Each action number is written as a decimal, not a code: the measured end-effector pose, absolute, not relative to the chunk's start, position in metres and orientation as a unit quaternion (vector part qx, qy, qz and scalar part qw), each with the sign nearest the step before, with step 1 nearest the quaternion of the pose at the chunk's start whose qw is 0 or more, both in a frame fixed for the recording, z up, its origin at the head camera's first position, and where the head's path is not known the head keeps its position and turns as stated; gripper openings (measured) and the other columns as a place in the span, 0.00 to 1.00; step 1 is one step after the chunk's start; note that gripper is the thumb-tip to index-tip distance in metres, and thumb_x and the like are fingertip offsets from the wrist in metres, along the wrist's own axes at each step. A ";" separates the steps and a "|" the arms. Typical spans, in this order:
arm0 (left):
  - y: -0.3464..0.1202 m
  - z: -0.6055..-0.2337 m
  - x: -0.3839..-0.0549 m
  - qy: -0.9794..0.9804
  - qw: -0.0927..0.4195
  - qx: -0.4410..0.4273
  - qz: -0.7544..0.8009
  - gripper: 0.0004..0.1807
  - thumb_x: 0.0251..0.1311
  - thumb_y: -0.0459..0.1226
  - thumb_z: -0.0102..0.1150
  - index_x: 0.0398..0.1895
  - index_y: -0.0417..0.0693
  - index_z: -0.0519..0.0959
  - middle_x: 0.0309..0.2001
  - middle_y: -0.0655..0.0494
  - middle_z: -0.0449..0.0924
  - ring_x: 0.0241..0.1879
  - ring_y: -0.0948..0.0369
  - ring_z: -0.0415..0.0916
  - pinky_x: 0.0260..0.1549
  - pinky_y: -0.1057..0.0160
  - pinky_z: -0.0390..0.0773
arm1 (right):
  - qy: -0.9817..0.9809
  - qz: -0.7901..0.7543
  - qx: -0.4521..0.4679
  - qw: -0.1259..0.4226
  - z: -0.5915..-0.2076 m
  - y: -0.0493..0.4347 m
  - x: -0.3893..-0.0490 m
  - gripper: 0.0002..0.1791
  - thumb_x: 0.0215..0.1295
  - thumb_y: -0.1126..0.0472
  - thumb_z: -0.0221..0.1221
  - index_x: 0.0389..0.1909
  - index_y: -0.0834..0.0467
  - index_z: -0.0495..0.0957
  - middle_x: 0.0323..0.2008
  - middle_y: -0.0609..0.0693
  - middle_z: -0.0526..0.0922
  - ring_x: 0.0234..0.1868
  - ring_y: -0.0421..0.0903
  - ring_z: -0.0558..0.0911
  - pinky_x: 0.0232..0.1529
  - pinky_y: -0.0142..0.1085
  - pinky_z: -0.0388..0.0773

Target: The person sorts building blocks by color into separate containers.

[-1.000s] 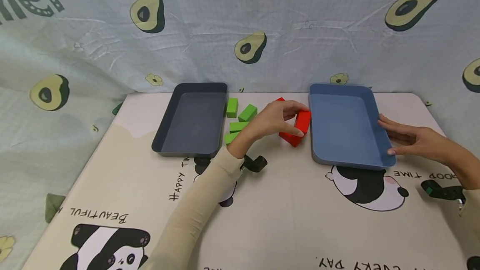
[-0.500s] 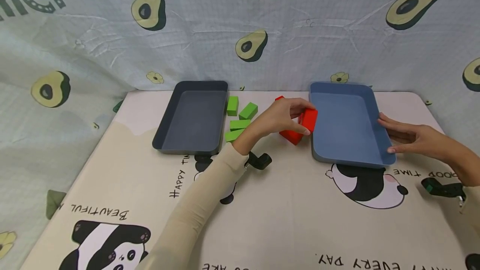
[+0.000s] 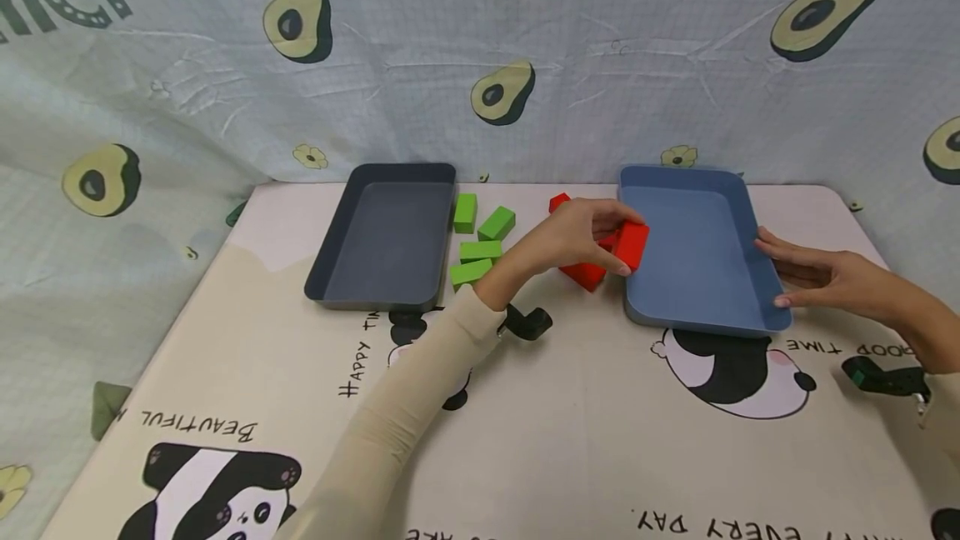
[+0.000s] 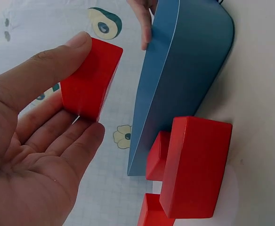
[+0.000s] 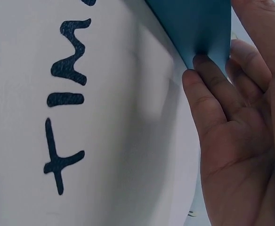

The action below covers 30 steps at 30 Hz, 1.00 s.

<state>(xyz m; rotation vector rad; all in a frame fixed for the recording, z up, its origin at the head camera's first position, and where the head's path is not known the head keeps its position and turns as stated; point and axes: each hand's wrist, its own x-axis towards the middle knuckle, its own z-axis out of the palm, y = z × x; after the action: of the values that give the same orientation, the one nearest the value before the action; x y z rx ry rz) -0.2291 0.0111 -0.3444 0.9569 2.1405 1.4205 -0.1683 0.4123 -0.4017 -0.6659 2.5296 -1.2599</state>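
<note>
My left hand (image 3: 577, 233) pinches a red block (image 3: 632, 246) between thumb and fingertips, over the left rim of the blue tray (image 3: 686, 252). The left wrist view shows this held block (image 4: 90, 77) raised, with the thumb on one face and fingers on the opposite side. Below it, more red blocks (image 4: 196, 165) stand on the table beside the tray's outer wall, partly hidden by my hand in the head view. My right hand (image 3: 832, 277) rests against the tray's right side, its fingers (image 5: 206, 101) extended and touching the outer wall.
Several green blocks (image 3: 496, 223) lie left of my left wrist, beside a dark grey tray (image 3: 393, 244). A cloth with avocado prints (image 3: 495, 94) hangs behind the table. Black wrist-camera mounts (image 3: 528, 323) stick out below both wrists.
My left hand has carried the red block rightward, from beside the other red blocks to over the blue tray's left rim. The right hand has stayed on the tray's side.
</note>
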 end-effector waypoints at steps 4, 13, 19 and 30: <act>0.013 -0.345 -0.228 0.766 0.190 0.349 0.506 0.32 0.50 0.29 0.79 0.61 0.43 0.79 0.59 0.52 0.82 0.58 0.67 0.78 0.58 0.69 0.77 | 0.861 -0.434 -0.237 0.121 -0.402 0.411 -0.169 0.46 0.58 0.81 0.63 0.77 0.68 0.55 0.80 0.37 0.48 0.66 0.17 0.62 0.56 0.14 0.69; 0.022 -0.348 -0.228 0.763 0.193 0.352 0.507 0.31 0.51 0.29 0.78 0.61 0.42 0.79 0.60 0.51 0.80 0.61 0.65 0.77 0.60 0.66 0.77 | 0.873 -0.420 -0.212 0.126 -0.402 0.411 -0.168 0.46 0.61 0.78 0.65 0.78 0.65 0.54 0.80 0.35 0.47 0.64 0.14 0.63 0.54 0.13 0.70; 0.026 -0.349 -0.226 0.769 0.199 0.354 0.493 0.31 0.52 0.29 0.77 0.62 0.43 0.79 0.60 0.52 0.80 0.61 0.65 0.76 0.59 0.70 0.76 | 0.875 -0.421 -0.206 0.122 -0.403 0.412 -0.167 0.46 0.60 0.79 0.64 0.78 0.65 0.54 0.79 0.34 0.47 0.63 0.14 0.63 0.54 0.13 0.70; 0.031 -0.350 -0.228 0.757 0.211 0.361 0.502 0.31 0.52 0.27 0.76 0.62 0.40 0.78 0.61 0.49 0.79 0.62 0.64 0.75 0.61 0.69 0.75 | 0.881 -0.412 -0.199 0.123 -0.402 0.413 -0.168 0.47 0.61 0.77 0.65 0.79 0.63 0.55 0.79 0.33 0.48 0.61 0.14 0.65 0.53 0.12 0.69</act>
<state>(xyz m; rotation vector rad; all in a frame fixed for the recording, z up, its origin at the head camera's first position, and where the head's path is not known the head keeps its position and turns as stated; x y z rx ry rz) -0.2283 0.0308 -0.3501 1.0040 2.1037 1.3946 -0.1676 0.4126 -0.4017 -0.5812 2.5690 -1.2005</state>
